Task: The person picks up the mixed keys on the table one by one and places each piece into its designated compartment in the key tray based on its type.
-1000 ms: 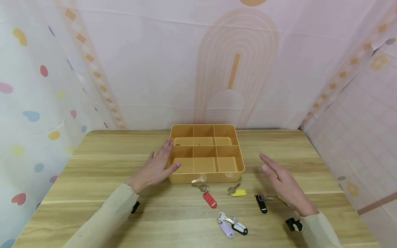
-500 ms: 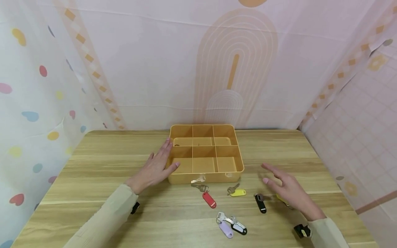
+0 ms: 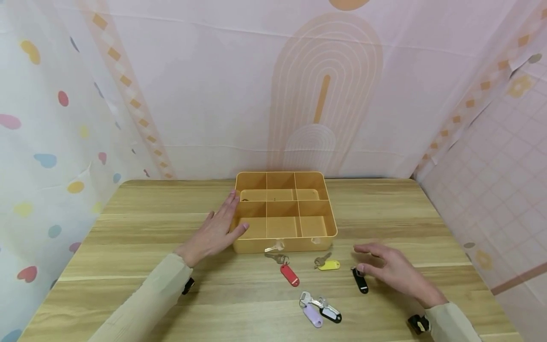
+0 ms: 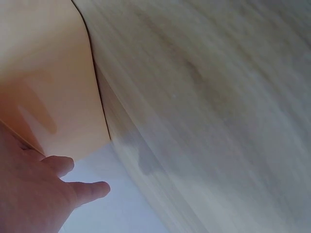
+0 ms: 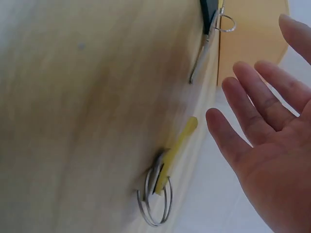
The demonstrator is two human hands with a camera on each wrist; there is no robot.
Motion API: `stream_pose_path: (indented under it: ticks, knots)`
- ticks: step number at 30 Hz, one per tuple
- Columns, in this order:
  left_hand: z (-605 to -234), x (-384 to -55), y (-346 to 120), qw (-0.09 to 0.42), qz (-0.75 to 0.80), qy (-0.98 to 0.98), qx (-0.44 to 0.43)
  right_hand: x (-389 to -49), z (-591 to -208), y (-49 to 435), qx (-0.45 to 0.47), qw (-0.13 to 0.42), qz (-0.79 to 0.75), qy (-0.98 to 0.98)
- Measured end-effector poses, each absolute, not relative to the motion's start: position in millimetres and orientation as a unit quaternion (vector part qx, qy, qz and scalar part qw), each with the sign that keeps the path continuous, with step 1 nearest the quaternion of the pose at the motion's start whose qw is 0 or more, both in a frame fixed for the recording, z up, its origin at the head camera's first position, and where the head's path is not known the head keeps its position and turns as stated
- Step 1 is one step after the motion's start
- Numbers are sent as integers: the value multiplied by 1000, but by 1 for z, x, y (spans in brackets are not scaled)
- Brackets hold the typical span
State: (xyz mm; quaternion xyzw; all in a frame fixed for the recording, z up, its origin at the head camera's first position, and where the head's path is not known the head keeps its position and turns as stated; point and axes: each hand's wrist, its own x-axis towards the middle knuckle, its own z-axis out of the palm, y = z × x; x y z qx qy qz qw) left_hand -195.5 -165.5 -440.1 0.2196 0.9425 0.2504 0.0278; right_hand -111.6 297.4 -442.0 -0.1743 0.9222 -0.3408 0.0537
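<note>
A yellow-orange box [image 3: 297, 245] with several compartments stands at the middle of the table. My left hand [image 3: 212, 236] rests on its left rim, fingers straight and thumb over the front left compartment. Over the table to the right, my right hand [image 3: 395, 270] hovers with nothing in it, fingers spread in the right wrist view. Its thumb tip overlaps a key with a black tag [image 3: 361, 283] in the head view. Beneath that hand lies a key with a yellow tag [image 5: 176, 154] and split ring, hidden from the head camera.
Before the box lie keys with a red tag [image 3: 289, 275] and another yellow tag [image 3: 329, 265]. Nearer are a purple-tagged key [image 3: 312, 315] and one with a black-framed white tag [image 3: 330, 314]. Patterned cloth [image 3: 205, 95] hangs behind the table.
My right hand has moved down and slightly right, then left toward the black-tagged key, its fingers bending a little. My left hand stays on the box rim.
</note>
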Motion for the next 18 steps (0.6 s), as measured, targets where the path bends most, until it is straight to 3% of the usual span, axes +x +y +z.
stream_pose_path:
  ticks: [7, 18]
  knots:
    - [-441, -196, -166, 22, 249, 942, 222, -114, -446, 294, -180, 78, -319, 927]
    - [-441, -196, -165, 22, 259, 940, 222, -117, -450, 292, -204, 64, -290, 933]
